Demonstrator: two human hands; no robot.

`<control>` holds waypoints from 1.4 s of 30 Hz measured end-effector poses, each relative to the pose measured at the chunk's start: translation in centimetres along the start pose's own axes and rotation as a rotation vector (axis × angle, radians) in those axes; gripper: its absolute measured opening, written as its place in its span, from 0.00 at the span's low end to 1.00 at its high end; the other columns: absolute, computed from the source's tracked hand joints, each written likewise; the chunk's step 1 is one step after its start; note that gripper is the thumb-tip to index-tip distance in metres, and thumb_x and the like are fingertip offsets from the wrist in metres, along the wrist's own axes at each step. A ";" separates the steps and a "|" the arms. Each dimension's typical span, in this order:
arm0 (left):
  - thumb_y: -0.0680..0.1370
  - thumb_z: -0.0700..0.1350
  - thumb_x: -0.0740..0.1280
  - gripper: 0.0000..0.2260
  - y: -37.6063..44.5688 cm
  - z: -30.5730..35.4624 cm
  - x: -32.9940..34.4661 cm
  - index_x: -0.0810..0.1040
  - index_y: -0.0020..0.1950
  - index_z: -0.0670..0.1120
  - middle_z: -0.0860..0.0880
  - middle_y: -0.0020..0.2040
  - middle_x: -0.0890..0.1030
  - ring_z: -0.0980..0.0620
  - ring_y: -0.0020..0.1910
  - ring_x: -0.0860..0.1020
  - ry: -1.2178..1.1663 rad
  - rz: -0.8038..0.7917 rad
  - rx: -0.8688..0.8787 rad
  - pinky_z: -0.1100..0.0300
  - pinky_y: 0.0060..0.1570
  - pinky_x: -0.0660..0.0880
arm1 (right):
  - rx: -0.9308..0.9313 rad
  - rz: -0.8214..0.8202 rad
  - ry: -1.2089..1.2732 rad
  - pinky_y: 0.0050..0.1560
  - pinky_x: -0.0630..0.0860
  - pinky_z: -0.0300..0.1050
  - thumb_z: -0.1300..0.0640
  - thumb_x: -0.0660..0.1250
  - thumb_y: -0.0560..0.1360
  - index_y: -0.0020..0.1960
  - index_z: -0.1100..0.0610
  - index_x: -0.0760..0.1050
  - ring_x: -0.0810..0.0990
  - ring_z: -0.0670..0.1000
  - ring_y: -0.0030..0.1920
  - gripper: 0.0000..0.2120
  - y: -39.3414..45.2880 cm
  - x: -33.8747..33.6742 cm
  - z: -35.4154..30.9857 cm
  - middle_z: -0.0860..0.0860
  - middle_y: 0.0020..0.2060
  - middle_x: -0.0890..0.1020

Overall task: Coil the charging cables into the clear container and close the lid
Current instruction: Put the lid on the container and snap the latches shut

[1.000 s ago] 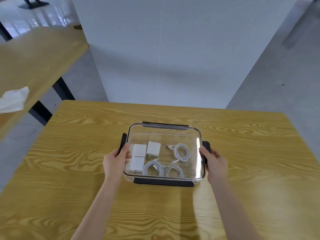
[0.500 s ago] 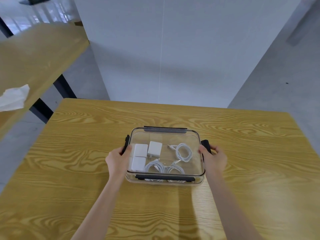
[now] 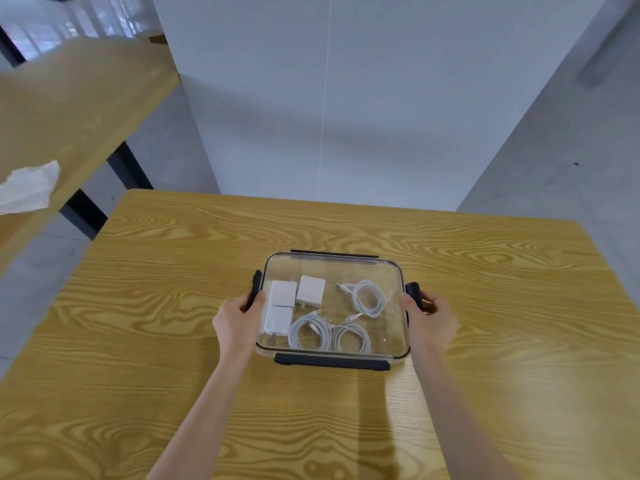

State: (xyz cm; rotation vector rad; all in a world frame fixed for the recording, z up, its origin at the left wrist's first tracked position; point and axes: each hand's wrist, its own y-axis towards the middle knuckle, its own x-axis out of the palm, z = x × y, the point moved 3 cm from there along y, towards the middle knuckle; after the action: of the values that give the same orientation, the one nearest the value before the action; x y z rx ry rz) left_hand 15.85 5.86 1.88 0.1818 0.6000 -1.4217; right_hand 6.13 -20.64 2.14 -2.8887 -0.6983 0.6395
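I've got the clear container (image 3: 332,306) sitting mid-counter (image 3: 173,306), lid (image 3: 381,271) on, three coiled cables (image 3: 310,336) and the white chargers (image 3: 283,294) inside. My left hand (image 3: 235,322) grips the left side latch (image 3: 255,289), my right hand (image 3: 431,322) wraps the right latch (image 3: 414,294). Closing step, I reckon: next, press both side latches down firmly.

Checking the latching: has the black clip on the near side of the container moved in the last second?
Cannot tell: the near clip sits along the clear container's front edge as before; the camera shifted too.
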 end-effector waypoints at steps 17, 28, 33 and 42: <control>0.65 0.43 0.77 0.33 1.8 -2.3 -0.4 0.70 0.67 0.39 0.41 0.54 0.78 0.47 0.44 0.77 -0.677 -0.158 -0.551 0.50 0.52 0.77 | 0.177 -0.053 0.169 0.40 0.74 0.42 0.58 0.74 0.69 0.51 0.58 0.78 0.79 0.52 0.42 0.12 0.8 0.6 1.4 0.52 0.42 0.81; 0.73 0.48 0.71 0.20 1.0 -1.5 -0.6 0.74 0.64 0.44 0.48 0.53 0.79 0.50 0.51 0.77 -0.075 0.047 -0.060 0.57 0.54 0.71 | 0.142 -0.056 0.050 0.49 0.74 0.48 0.55 0.75 0.68 0.56 0.57 0.73 0.77 0.52 0.46 0.20 0.9 0.1 1.3 0.51 0.47 0.78; 0.79 0.44 0.63 0.15 -0.4 -1.0 0.6 0.76 0.63 0.38 0.42 0.57 0.78 0.45 0.57 0.76 0.218 0.137 0.233 0.60 0.54 0.67 | -0.381 0.005 -0.495 0.57 0.70 0.53 0.51 0.64 0.77 0.58 0.60 0.76 0.74 0.57 0.57 0.15 -0.7 0.9 1.1 0.56 0.54 0.79; 0.79 0.46 0.61 0.13 0.5 -1.2 1.0 0.80 0.55 0.41 0.43 0.39 0.84 0.43 0.39 0.79 0.238 0.149 0.186 0.51 0.47 0.73 | -0.274 -0.066 -0.487 0.49 0.71 0.48 0.52 0.54 0.81 0.60 0.61 0.76 0.78 0.57 0.50 0.18 -0.9 1.5 1.2 0.56 0.49 0.82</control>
State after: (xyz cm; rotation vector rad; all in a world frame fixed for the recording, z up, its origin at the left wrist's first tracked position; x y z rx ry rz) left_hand 16.06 5.65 0.25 0.5389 0.6346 -1.3194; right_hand 6.50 -19.17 0.63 -2.9481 -1.0004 1.3614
